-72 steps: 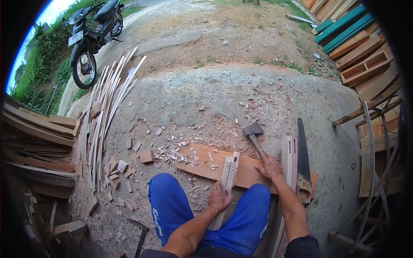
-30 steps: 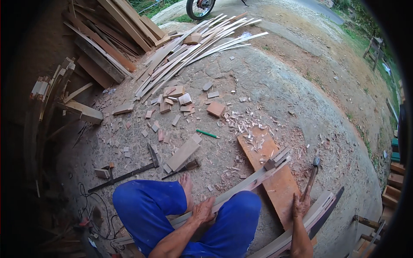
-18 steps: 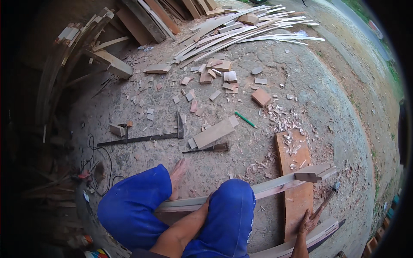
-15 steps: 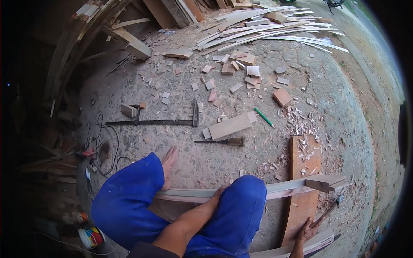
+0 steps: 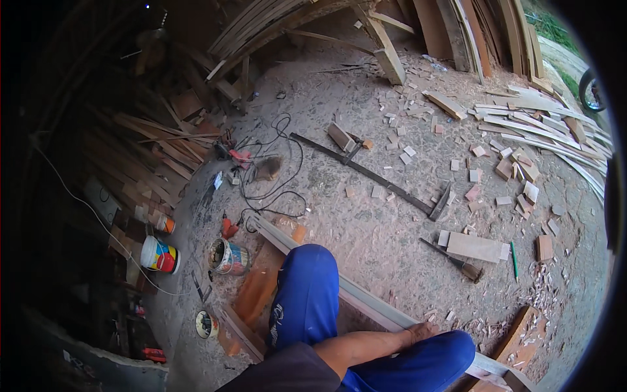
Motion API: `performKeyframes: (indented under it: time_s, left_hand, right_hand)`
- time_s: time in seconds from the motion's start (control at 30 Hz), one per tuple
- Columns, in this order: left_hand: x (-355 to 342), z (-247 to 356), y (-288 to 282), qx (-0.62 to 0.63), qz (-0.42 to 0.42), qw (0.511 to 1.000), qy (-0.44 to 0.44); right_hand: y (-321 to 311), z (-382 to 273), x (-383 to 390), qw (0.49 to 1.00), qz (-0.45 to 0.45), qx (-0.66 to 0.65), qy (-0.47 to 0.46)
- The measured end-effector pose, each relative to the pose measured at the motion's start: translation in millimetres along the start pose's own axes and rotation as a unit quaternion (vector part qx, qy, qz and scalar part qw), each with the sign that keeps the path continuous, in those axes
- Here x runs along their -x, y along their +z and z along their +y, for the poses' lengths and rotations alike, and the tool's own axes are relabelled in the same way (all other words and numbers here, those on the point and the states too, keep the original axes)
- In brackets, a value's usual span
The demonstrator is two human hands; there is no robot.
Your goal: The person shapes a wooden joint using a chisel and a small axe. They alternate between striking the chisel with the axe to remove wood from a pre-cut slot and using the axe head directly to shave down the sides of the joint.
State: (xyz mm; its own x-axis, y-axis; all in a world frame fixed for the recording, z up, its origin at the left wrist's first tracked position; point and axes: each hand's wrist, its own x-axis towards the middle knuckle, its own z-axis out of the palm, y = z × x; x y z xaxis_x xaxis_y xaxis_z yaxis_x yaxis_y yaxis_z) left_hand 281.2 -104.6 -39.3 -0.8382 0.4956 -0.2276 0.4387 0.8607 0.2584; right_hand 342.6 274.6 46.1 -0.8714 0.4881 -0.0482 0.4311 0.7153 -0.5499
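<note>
A long pale wooden beam (image 5: 375,302) runs slantwise across the floor, passing under my blue-trousered legs. My left hand (image 5: 423,332) is closed over this beam beside my right knee; part of the fingers is hidden. At the beam's lower right end a wooden block (image 5: 519,381) is partly cut off by the picture's edge. Beneath that end lies a reddish-brown board (image 5: 522,343) strewn with shavings. Out of the picture is my right hand. A chisel (image 5: 460,264) with a wooden handle lies beyond my left hand, alongside a tenoned wood piece (image 5: 475,247) and a green pencil (image 5: 514,261).
A long bar clamp (image 5: 375,179) lies across the floor. Tangled black cords (image 5: 264,193) and a paint-stained bucket (image 5: 230,257) are to the left, near a colourful tub (image 5: 160,255). Offcuts (image 5: 516,166) and long strips (image 5: 542,130) spread at the far right.
The view has swung left, bringing in the buckets and cords. My right hand, earlier beside a hammer, has left the picture. My left hand stays on the beam.
</note>
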Motion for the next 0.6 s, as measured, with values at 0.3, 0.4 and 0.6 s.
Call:
performKeyframes:
  time_s: [0.3,0.4,0.6]
  left_hand:
    - [143,-79,-73,0.124,0.103,0.982,-0.096]
    - [184,-101,-84,0.104,0.144,0.972,-0.156]
    - [166,-122,-87,0.089,-0.040,0.990,-0.102]
  right_hand:
    - [30,-15,-12,0.997,-0.045,0.052,-0.028]
    - [33,-5,-15,0.995,-0.059,0.076,-0.031]
    - [25,85,-36,0.989,-0.082,0.121,-0.034]
